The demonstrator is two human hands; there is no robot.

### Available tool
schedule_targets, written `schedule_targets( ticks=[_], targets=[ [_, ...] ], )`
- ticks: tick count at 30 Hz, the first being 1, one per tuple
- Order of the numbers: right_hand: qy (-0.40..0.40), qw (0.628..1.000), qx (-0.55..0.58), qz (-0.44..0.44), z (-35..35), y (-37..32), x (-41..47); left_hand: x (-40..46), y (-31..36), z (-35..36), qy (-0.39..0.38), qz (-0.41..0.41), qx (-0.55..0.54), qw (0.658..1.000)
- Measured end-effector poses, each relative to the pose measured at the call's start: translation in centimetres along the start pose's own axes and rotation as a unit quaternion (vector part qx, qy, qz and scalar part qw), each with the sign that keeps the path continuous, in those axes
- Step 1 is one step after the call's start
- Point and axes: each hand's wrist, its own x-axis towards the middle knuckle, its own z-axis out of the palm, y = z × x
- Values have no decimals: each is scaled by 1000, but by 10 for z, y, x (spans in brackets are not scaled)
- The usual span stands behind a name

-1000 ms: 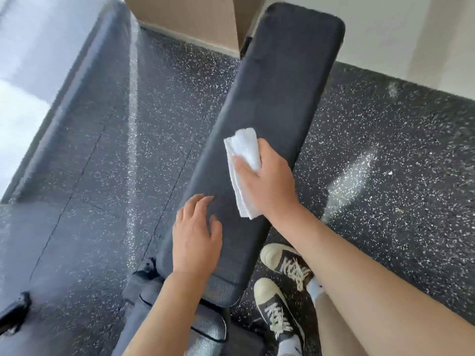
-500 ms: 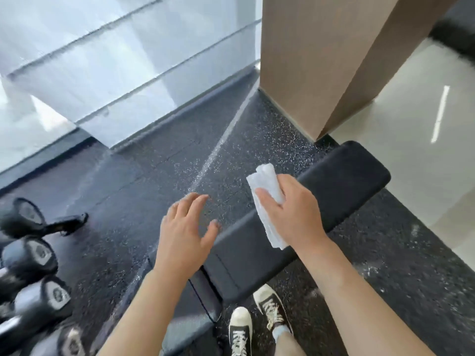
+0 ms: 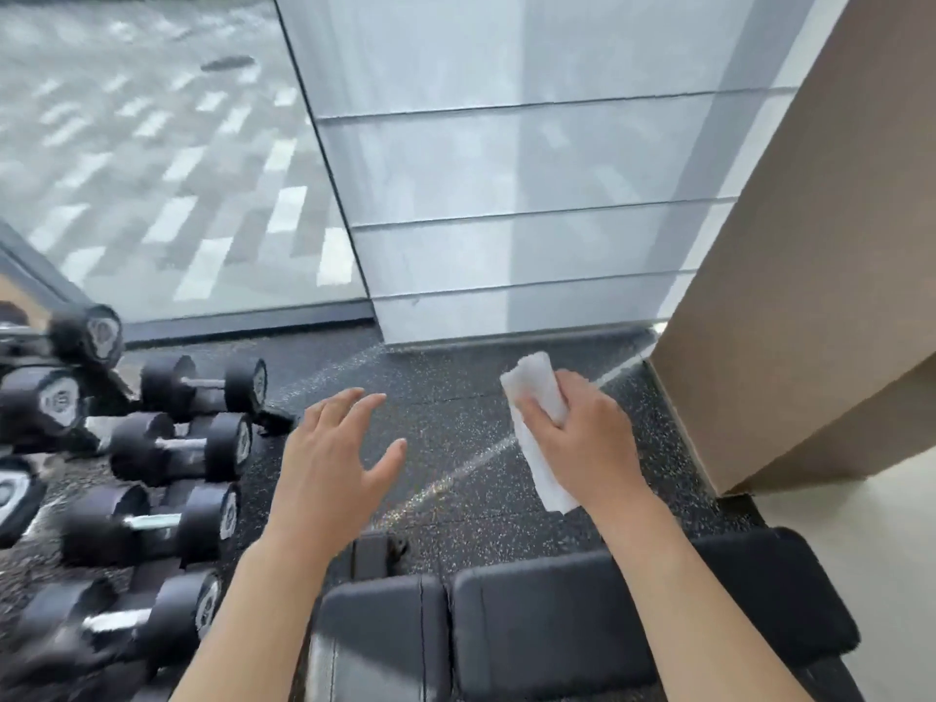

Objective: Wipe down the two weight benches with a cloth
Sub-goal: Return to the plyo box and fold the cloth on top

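Observation:
A black padded weight bench (image 3: 557, 615) runs across the bottom of the head view, its seat pad to the left and long back pad to the right. My right hand (image 3: 582, 438) grips a folded white cloth (image 3: 537, 428) in the air, beyond the bench and above the speckled floor. My left hand (image 3: 334, 458) hovers with fingers spread, holding nothing, above the floor near the bench's left end. Neither hand touches the bench. Only one bench is in view.
Several black dumbbells (image 3: 182, 443) lie in a row on the floor at the left. A glass wall (image 3: 506, 195) stands ahead. A tan column (image 3: 810, 296) rises at the right, close to the bench end. Speckled rubber floor (image 3: 456, 407) lies between.
The view swung left and up, so the bench dropped to the bottom edge and the dumbbells came into sight. Both hands lifted off the bench; the right still holds the cloth.

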Motion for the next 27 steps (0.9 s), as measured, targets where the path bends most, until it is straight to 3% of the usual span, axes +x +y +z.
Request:
schedule_targets(
  ticks=[6, 13, 21, 27],
  targets=[
    [-51, 991, 26, -125, 28, -101, 19, -67, -49, -85, 114, -103, -7, 988],
    [-121, 963, 52, -237, 64, -195, -31, -178, -93, -133, 204, -212, 1, 956],
    [-191, 936, 74, -287, 86, -269, -126, -327, -123, -168, 248, -312, 10, 917],
    [-247, 902, 86, -343, 103, -342, -261, -485, -133, -198, 290, -374, 25, 881]
  ],
)
